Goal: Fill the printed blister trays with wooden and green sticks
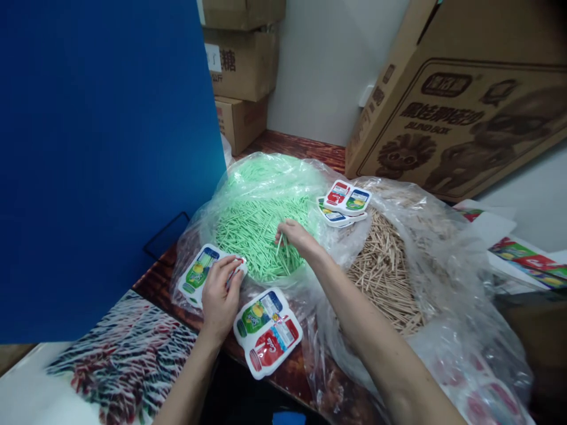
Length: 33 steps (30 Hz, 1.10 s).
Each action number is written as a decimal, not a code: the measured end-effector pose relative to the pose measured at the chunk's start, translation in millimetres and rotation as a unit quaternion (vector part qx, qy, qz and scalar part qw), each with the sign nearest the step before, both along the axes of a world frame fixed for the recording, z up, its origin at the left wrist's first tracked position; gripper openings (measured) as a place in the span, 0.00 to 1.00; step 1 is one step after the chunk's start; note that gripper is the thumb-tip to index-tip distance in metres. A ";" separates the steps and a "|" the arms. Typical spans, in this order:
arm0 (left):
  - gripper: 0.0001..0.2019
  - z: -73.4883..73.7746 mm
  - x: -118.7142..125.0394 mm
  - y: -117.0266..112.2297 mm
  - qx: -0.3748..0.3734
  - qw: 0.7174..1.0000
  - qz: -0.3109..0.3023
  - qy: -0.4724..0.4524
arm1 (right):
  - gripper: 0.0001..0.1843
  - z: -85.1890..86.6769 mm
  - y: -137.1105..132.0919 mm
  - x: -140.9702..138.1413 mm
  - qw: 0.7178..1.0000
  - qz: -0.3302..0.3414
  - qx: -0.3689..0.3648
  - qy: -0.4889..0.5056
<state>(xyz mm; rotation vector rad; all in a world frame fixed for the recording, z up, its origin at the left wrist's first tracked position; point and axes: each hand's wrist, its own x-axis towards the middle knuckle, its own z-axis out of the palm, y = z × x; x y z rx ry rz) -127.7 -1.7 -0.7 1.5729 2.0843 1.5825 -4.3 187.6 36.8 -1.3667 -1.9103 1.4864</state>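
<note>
— What's on the far left?
— I see a blue board [97, 147] standing over a patterned cloth [124, 354]. Next comes the left hand [220, 295], lying on a bottle-print pack [197, 273]. Its fingers are close together and curled over the pack's right edge.
— And just right of that?
— A second pack [267, 330], printed with a green and a red bottle, lies flat just beside that wrist. Behind it I see the green sticks [248, 236] heaped in a clear bag [208, 218]. The right hand [296, 237] is down in that heap, fingertips pinched on a few of the sticks.
— Further right?
— A stack of packs [346, 202] rests between the two heaps. Then there are wooden sticks [385, 265] in their own plastic, and a cardboard box [465, 112] tilted behind.
</note>
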 end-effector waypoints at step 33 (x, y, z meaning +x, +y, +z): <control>0.15 -16.5 92.6 -13.3 -0.117 0.911 -0.146 -0.368 | 0.16 -59.2 -179.0 94.7 0.797 -0.039 -0.440 0.413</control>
